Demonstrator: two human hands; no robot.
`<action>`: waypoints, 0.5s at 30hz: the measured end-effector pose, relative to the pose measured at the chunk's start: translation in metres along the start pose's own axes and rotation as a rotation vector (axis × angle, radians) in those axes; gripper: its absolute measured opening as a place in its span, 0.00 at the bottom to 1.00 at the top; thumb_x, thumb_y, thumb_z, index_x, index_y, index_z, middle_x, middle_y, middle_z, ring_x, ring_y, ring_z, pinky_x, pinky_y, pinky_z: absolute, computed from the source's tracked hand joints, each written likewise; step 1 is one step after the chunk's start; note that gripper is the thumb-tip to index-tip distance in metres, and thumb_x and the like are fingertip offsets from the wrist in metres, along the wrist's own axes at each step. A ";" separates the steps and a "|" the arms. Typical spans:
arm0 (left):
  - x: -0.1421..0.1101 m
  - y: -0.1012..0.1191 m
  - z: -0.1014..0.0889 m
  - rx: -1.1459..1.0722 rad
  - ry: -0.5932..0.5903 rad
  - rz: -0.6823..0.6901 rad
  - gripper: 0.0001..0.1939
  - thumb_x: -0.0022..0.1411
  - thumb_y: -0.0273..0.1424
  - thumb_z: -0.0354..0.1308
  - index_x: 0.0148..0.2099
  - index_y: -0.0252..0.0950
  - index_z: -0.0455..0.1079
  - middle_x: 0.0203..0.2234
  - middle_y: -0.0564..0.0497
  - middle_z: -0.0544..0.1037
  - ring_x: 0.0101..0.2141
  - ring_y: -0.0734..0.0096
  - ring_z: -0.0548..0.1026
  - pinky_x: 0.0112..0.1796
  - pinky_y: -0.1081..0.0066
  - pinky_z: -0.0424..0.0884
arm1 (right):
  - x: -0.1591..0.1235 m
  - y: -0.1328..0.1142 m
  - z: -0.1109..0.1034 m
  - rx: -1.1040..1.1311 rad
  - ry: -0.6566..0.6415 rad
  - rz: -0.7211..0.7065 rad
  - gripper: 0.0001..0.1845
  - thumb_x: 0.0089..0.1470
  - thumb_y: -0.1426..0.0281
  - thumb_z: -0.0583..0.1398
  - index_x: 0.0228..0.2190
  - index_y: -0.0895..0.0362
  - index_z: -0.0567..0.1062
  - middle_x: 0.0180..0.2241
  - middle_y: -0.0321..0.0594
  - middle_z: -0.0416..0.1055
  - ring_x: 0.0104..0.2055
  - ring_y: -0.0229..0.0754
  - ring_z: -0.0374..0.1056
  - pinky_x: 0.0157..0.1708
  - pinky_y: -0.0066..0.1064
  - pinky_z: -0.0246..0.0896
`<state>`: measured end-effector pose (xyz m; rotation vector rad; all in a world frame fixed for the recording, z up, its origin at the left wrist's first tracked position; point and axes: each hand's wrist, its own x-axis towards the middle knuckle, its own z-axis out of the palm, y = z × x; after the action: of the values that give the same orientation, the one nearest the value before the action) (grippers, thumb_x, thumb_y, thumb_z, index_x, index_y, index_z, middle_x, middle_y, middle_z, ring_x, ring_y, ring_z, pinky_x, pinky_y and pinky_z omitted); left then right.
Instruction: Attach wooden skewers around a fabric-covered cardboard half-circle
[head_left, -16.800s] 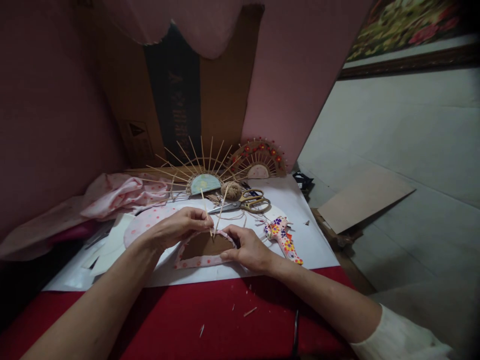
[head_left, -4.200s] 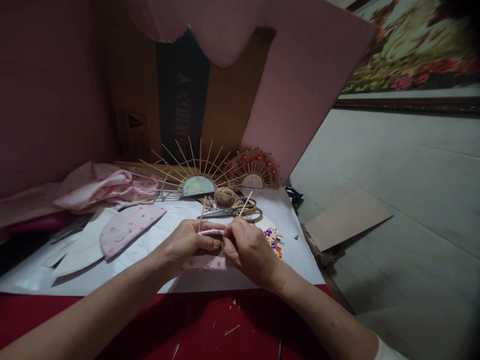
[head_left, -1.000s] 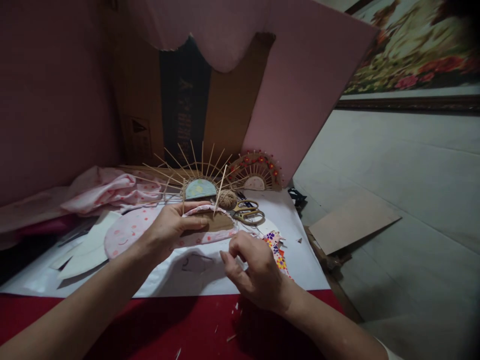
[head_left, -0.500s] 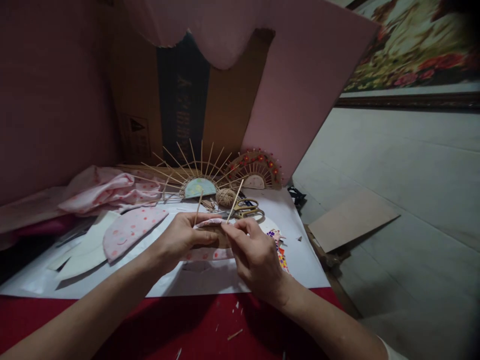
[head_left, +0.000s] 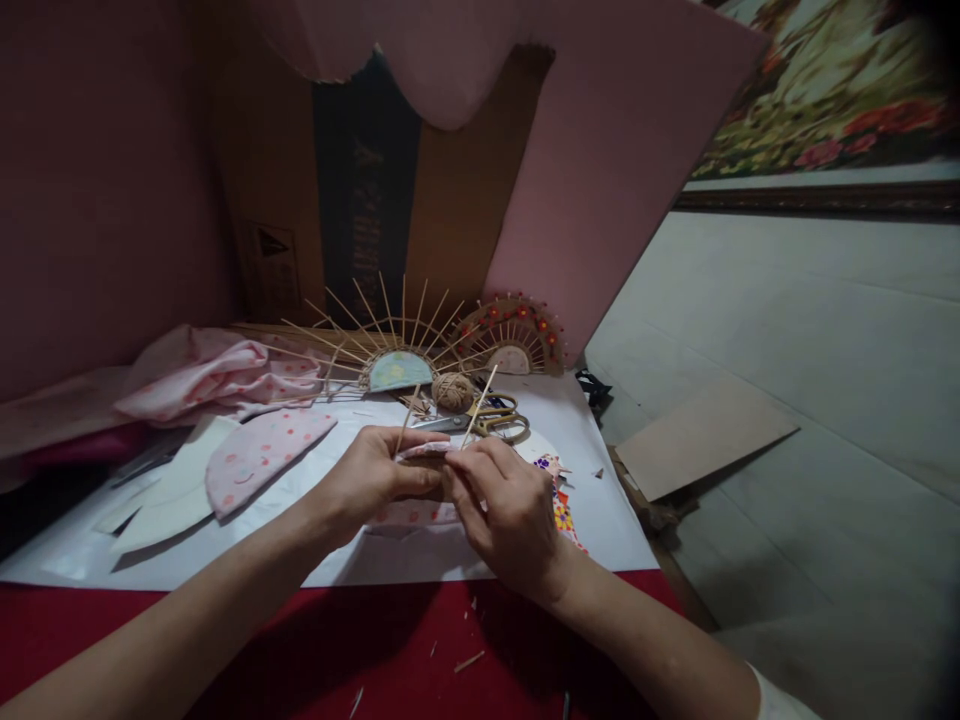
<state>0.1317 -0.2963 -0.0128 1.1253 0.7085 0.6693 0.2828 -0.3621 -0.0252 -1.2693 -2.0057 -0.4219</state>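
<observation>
My left hand (head_left: 375, 475) pinches a small cardboard piece edged with pink dotted fabric (head_left: 426, 452), thumb below and fingers on top. From its far edge two thin wooden sticks rise: one stick (head_left: 407, 420) by my left fingers, the other stick (head_left: 478, 405) by my right fingertips. My right hand (head_left: 510, 510) is closed at the right end of the piece, at the base of the second stick. Its fingers hide most of the cardboard. Below the hands a strip of pink dotted fabric (head_left: 412, 513) shows. Just beyond lie gold-handled scissors (head_left: 504, 428).
A ball of twine (head_left: 452, 392) sits before a fan of sticks (head_left: 401, 370) and a red-flowered half-round fan (head_left: 544, 325). A pink dotted half-circle (head_left: 270, 455) and crumpled pink cloth (head_left: 217, 370) lie left. Floral fabric (head_left: 562, 513) is right. A cardboard box (head_left: 480, 180) stands behind.
Both sticks now lean further right, and the held piece has tipped so that less of its cardboard face shows. My hands stay in nearly the same place.
</observation>
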 end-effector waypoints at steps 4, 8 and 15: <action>0.000 -0.004 0.003 0.007 -0.061 0.012 0.18 0.41 0.21 0.66 0.40 0.33 0.77 0.26 0.50 0.80 0.27 0.72 0.76 0.33 0.73 0.72 | 0.002 0.001 0.004 -0.030 -0.032 0.034 0.10 0.58 0.72 0.51 0.34 0.61 0.72 0.29 0.44 0.69 0.33 0.41 0.65 0.33 0.31 0.60; 0.001 -0.006 0.005 -0.010 -0.080 0.023 0.18 0.41 0.20 0.66 0.39 0.34 0.77 0.25 0.51 0.80 0.27 0.71 0.76 0.33 0.72 0.72 | 0.002 0.003 0.006 -0.069 -0.069 0.049 0.11 0.57 0.72 0.51 0.31 0.61 0.71 0.28 0.43 0.68 0.32 0.41 0.65 0.31 0.31 0.58; 0.004 -0.012 0.004 0.018 -0.131 0.060 0.17 0.43 0.19 0.63 0.39 0.34 0.77 0.26 0.51 0.80 0.29 0.70 0.76 0.34 0.71 0.72 | 0.010 0.005 0.000 -0.164 -0.206 -0.004 0.09 0.56 0.72 0.51 0.29 0.61 0.70 0.27 0.43 0.67 0.29 0.41 0.63 0.27 0.31 0.55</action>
<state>0.1387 -0.2983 -0.0238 1.1995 0.5719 0.6340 0.2846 -0.3535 -0.0185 -1.4604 -2.1821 -0.4821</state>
